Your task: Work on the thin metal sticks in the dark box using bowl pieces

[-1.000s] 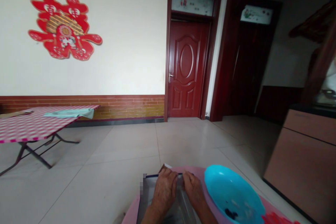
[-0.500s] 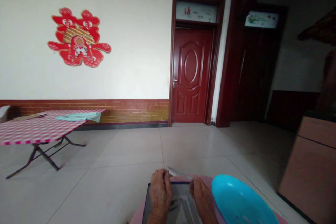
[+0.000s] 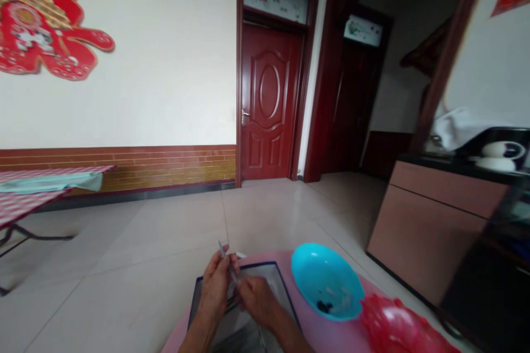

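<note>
A slim, pale, pen-like stick [image 3: 226,261] slants between my hands above a blue-rimmed tray [image 3: 260,265]. My left hand [image 3: 214,281] has its fingers closed around the stick's upper part. At its lower end, the closed fingers of my right hand [image 3: 257,295] pinch it. A small white tip [image 3: 240,255] shows beyond my left fingers; what it belongs to is hidden. Thin dark and grey pieces lie in the tray, partly covered by my hands and blurred. Right of the tray stands a blue bowl [image 3: 314,265] holding small black pieces [image 3: 324,306] and clear bits.
Tray and bowl rest on a pink round table [image 3: 308,322]. A red translucent scalloped bowl [image 3: 399,322] sits at its right edge. A cabinet [image 3: 426,220] stands to the right, a checked folding table [image 3: 25,204] to the left, and a red door [image 3: 269,105] ahead.
The view has turned right, bringing the red bowl and more of the cabinet in. My hands have come closer together, and the stick now points up more steeply.
</note>
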`<control>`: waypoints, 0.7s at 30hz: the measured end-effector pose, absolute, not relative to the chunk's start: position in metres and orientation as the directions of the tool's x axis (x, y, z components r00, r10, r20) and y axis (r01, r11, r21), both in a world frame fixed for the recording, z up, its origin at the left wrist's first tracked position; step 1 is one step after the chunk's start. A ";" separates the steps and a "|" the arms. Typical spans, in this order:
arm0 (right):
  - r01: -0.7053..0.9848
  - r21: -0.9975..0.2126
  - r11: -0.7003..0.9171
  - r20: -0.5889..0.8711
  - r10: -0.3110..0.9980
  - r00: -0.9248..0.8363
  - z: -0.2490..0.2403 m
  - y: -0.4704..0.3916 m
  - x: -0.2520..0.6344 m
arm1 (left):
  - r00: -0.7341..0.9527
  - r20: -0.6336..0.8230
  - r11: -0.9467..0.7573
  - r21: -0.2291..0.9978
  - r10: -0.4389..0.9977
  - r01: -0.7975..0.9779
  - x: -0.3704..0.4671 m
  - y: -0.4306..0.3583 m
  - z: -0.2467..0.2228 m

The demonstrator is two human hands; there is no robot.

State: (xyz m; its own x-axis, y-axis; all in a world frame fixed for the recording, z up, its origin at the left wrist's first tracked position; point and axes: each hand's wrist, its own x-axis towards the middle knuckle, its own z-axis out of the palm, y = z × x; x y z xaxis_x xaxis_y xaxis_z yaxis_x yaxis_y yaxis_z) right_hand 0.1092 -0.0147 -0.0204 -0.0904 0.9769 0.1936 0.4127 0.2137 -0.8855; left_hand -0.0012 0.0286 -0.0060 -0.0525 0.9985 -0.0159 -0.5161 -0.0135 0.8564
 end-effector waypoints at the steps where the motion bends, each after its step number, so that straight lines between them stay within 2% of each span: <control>1: 0.447 -0.864 0.232 0.221 0.972 -0.077 -0.020 -0.015 0.108 | -0.071 -0.006 -0.029 0.876 0.997 -0.482 -0.002 0.027 -0.004; 5: 0.534 -0.791 0.299 0.383 0.922 0.050 -0.007 -0.013 0.117 | -0.153 0.035 -0.071 0.968 0.988 -0.239 -0.004 0.024 0.000; 8: 0.585 -0.759 0.285 0.429 0.895 0.121 0.019 -0.009 0.135 | -0.113 0.136 -0.147 0.984 0.984 -0.097 -0.003 0.027 -0.005; 10: 0.676 -0.706 0.210 0.377 0.920 0.108 0.037 -0.007 0.155 | -0.070 0.216 -0.217 0.976 0.974 -0.014 -0.001 0.030 -0.011; 12: 0.792 -0.594 0.138 0.283 0.958 0.046 0.051 -0.008 0.183 | -0.013 0.286 -0.285 0.957 0.958 0.061 0.001 0.031 -0.017; 14: 0.835 -0.539 0.111 0.233 0.972 0.022 0.056 -0.013 0.219 | 0.048 0.349 -0.352 0.927 0.936 0.130 0.002 0.031 -0.021; 18: 0.896 -0.443 0.033 0.153 0.988 0.039 0.047 -0.030 0.294 | 0.106 0.473 -0.485 0.847 0.875 0.218 0.003 0.029 -0.021; 21: 0.919 -0.394 -0.018 0.119 0.990 0.071 0.031 -0.043 0.328 | 0.086 0.508 -0.513 0.828 0.857 0.227 0.003 0.028 -0.018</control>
State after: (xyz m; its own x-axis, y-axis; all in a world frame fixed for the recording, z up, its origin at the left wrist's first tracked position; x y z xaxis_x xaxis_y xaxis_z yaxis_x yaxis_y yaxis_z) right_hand 0.3285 -0.0430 0.0310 0.0707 0.9903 0.1192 0.9190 -0.0182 -0.3938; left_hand 0.0026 0.0277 -0.0183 0.0857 0.8570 0.5081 0.2268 -0.5134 0.8277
